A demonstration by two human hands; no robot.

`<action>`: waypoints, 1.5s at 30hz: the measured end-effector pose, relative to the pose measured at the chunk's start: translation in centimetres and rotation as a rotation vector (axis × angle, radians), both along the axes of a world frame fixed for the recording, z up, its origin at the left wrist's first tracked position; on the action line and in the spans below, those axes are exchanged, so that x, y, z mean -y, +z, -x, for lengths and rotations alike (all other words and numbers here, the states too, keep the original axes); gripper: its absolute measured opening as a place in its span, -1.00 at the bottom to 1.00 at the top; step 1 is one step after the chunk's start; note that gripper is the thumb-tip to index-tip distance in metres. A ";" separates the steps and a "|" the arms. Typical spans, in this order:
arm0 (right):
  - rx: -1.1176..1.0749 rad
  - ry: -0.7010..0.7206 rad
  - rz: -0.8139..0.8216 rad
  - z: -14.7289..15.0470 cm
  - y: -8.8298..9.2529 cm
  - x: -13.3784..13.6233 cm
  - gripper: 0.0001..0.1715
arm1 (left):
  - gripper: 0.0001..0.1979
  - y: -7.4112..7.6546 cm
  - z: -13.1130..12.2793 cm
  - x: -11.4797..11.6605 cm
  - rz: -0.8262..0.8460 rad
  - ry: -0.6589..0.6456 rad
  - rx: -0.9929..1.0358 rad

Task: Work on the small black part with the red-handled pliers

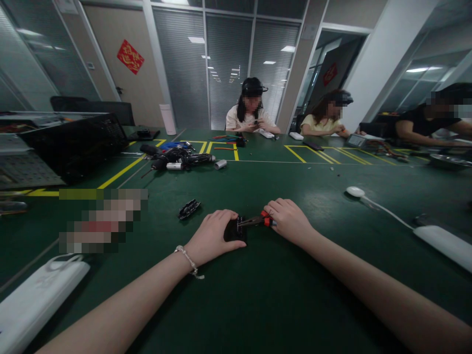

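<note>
My left hand (212, 236) is closed over a small black part (234, 230) and presses it onto the green table (258, 295). My right hand (289, 220) grips red-handled pliers (258, 221), whose jaws reach left and touch the top of the black part. A beaded bracelet is on my left wrist. Another small black piece (189, 209) lies loose on the table a little to the left of my left hand.
A white box (33, 305) lies at the near left, and a white cable with an adapter (442, 243) at the right. Screwdrivers and tools (177, 158) are piled further back, by a black case (73, 145). Three people sit at the far side.
</note>
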State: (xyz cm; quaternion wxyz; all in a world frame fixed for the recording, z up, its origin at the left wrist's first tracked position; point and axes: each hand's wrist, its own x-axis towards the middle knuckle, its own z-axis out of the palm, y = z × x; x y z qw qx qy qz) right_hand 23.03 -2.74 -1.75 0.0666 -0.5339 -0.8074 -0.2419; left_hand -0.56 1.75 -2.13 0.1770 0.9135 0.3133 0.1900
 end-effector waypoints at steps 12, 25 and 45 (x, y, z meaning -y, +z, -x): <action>0.007 0.000 -0.008 0.0 0.2 0.1 -0.73 | -0.45 -0.1 -0.1 0.0 -0.013 -0.010 0.004; 0.003 -0.003 -0.002 -0.1 0.2 0.1 -0.73 | -0.44 -0.1 -0.1 0.0 0.000 -0.006 -0.003; -0.002 -0.002 0.003 0.0 0.0 0.1 -0.72 | -0.44 -0.2 -0.1 -0.1 -0.005 0.000 -0.004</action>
